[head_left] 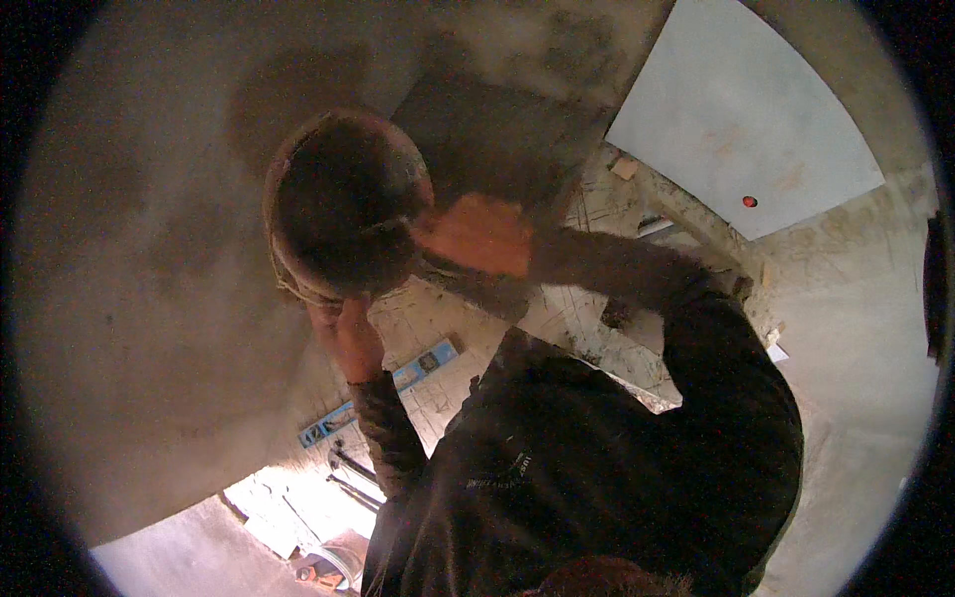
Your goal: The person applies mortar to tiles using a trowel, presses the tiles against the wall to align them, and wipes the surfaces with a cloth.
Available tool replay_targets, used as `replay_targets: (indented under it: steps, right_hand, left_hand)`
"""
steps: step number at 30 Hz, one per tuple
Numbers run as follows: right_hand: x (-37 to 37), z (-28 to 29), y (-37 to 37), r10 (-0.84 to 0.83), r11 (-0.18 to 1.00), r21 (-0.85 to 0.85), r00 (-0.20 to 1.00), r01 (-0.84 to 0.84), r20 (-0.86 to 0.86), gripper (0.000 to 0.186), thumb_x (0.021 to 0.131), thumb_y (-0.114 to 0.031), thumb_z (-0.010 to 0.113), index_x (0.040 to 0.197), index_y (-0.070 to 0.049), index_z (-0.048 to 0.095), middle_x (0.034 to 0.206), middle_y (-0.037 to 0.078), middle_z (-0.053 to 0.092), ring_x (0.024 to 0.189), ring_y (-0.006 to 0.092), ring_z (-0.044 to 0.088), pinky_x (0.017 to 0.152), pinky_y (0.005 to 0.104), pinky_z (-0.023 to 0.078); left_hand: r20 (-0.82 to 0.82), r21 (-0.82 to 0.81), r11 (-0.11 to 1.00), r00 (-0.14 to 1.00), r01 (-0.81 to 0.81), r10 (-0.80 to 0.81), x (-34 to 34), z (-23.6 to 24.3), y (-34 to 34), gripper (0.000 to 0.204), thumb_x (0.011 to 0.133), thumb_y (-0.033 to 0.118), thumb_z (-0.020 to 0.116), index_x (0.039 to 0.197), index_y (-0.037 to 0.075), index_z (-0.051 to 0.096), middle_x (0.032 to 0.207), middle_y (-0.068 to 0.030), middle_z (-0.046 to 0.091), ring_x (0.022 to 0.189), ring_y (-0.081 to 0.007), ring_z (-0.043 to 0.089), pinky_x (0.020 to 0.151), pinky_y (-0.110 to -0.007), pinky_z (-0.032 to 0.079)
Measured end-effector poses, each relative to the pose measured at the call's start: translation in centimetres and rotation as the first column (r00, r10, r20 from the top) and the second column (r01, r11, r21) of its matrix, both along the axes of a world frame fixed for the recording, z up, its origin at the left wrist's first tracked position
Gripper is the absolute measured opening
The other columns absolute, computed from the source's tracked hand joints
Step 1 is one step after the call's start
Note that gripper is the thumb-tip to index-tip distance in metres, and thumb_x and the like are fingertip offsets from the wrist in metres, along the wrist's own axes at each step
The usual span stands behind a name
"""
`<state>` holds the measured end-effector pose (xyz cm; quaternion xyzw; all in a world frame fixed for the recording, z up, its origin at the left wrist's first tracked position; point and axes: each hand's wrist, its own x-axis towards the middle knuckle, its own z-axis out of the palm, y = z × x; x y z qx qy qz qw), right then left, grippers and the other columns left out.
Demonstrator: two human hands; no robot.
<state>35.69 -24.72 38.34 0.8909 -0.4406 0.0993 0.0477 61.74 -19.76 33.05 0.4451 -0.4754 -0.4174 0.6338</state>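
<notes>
On the round pan (343, 199), both hands' fingers (468, 234).

The left hand's (350, 338) fingers were hidden behind the round pan (343, 204) at upper centre; small things at the bottom left edge were overexposed and cut off.

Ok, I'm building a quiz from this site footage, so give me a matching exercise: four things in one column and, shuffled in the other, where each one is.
Things:
1. round pan
2. left hand
3. blue level
4. pale board

Places:
A. upper right of the picture, bearing a red dot
B. lying flat, lower in the picture than the pan
C. held up, with the right hand at its right rim
D. under the pan's lower edge

Pairs: 1-C, 2-D, 3-B, 4-A
</notes>
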Motion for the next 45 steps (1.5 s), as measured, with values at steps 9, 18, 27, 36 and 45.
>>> replay_targets:
  steps: [9, 18, 27, 36, 45]
  right_hand:
    - [-0.8, 1.8, -1.5, -0.142, 0.984, -0.111, 0.990, 0.140, -0.016, 0.037, 0.096, -0.020, 0.055, 0.131, -0.010, 0.060, 0.111, 0.013, 0.068, 0.083, 0.0338, 0.073, 0.060, 0.0471, 0.058]
    - [-3.2, 2.7, -3.0, -0.159, 0.943, -0.298, 0.987, 0.149, -0.008, 0.031, 0.102, -0.024, 0.052, 0.127, -0.010, 0.064, 0.096, 0.016, 0.072, 0.070, 0.0314, 0.074, 0.056, 0.0472, 0.060]
    - [-4.0, 5.2, -2.9, -0.244, 0.961, -0.201, 0.928, 0.192, -0.281, 0.033, 0.090, -0.011, 0.059, 0.122, -0.003, 0.060, 0.102, 0.019, 0.067, 0.072, 0.0310, 0.073, 0.054, 0.0432, 0.057]
    - [-5.8, -1.5, -2.9, -0.183, 0.982, 0.051, 0.982, 0.180, 0.043, 0.028, 0.099, -0.022, 0.053, 0.112, -0.002, 0.068, 0.095, 0.021, 0.072, 0.075, 0.0391, 0.072, 0.064, 0.0509, 0.059]
    - [-5.4, -3.3, 2.3, -0.666, 0.270, 0.833, 0.531, -0.483, 0.524, 0.037, 0.104, -0.041, 0.060, 0.120, -0.007, 0.062, 0.083, 0.003, 0.056, 0.060, 0.0109, 0.054, 0.064, 0.0290, 0.049]
  left_hand:
    - [-0.252, -0.016, 0.990, 0.957, 0.143, -0.142, -2.4, 2.1, -1.1, 0.054, 0.090, 0.006, 0.067, 0.142, 0.004, 0.055, 0.130, -0.0069, 0.063, 0.114, -0.0186, 0.061, 0.095, -0.033, 0.051]
    - [-0.239, -0.099, 0.982, 0.954, 0.162, -0.181, -4.6, 4.2, -1.5, 0.061, 0.085, 0.000, 0.061, 0.145, 0.002, 0.050, 0.129, -0.0062, 0.063, 0.116, -0.0194, 0.060, 0.097, -0.032, 0.050]
    - [-0.087, -0.069, 0.992, 0.990, 0.101, -0.107, -4.4, 3.4, -1.9, 0.075, 0.081, -0.001, 0.061, 0.154, 0.002, 0.042, 0.133, -0.0070, 0.062, 0.118, -0.0200, 0.059, 0.099, -0.032, 0.049]
    - [0.122, -0.235, 0.921, 0.950, 0.309, -0.288, -5.6, 3.1, -2.7, 0.073, 0.082, 0.003, 0.064, 0.153, 0.004, 0.047, 0.173, -0.0183, 0.009, 0.157, -0.0263, 0.020, 0.116, -0.038, 0.037]
    - [0.066, 0.044, 0.923, 0.921, 0.381, -0.384, -4.0, 1.3, -0.4, 0.060, 0.086, 0.005, 0.067, 0.145, 0.003, 0.054, 0.147, -0.0100, 0.051, 0.124, -0.0188, 0.056, 0.098, -0.033, 0.049]
